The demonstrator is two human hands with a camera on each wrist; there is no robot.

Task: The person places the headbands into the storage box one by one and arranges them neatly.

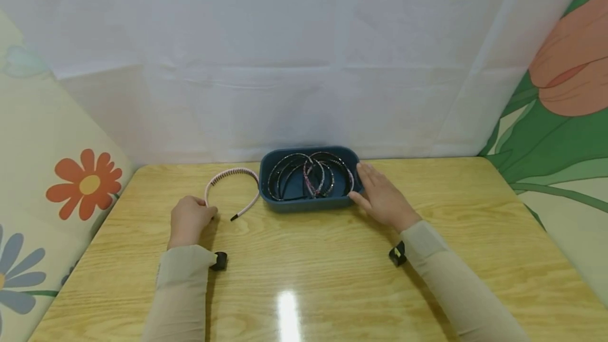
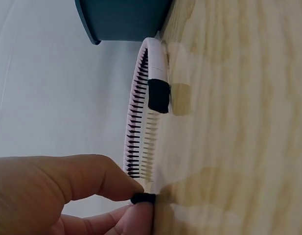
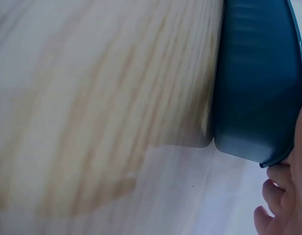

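A pale pink headband (image 1: 233, 172) with dark inner teeth and black tips lies on the table, its curve facing the back. My left hand (image 1: 190, 220) pinches its left end between thumb and fingers; the left wrist view shows a black tip (image 2: 142, 198) in that pinch. Beside it stands a dark blue bin (image 1: 309, 205), holding several glittery and dark headbands (image 1: 314, 173) that overlap one another. My right hand (image 1: 382, 197) rests against the bin's right end, fingers extended along the side and thumb at the front rim. In the right wrist view, the fingers (image 3: 275, 196) show just past the rim.
The wood-grain table (image 1: 304, 257) ends at the back against a white cloth (image 1: 294, 67), close behind the bin. Flower-printed panels (image 1: 81, 194) flank both sides. A black wrist device (image 1: 220, 261) sits at the left cuff, another (image 1: 397, 254) at the right.
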